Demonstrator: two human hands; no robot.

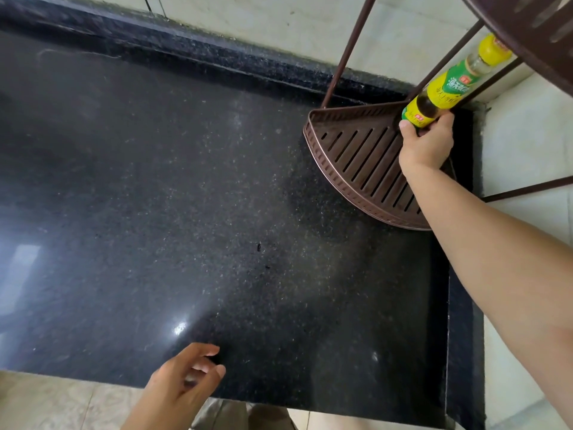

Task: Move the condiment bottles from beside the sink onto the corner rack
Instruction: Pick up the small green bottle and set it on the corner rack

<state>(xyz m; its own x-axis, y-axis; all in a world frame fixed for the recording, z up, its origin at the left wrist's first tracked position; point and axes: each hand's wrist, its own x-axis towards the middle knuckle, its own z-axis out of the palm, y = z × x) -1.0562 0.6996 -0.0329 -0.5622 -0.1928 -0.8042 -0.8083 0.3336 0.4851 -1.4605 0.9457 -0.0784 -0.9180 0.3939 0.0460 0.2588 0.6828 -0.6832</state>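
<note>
above the right hand (426,144) grasping the tilted sauce bottle (446,85), its cap seemed liable to snag a rod of the corner rack (322,162); the left hand (183,386) hung empty, relaxed.

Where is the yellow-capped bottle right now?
Upper right of the head view: the bottle is in the right hand, held by its base and tilted over the back corner of the rack's bottom shelf, near the wall corner.
</note>
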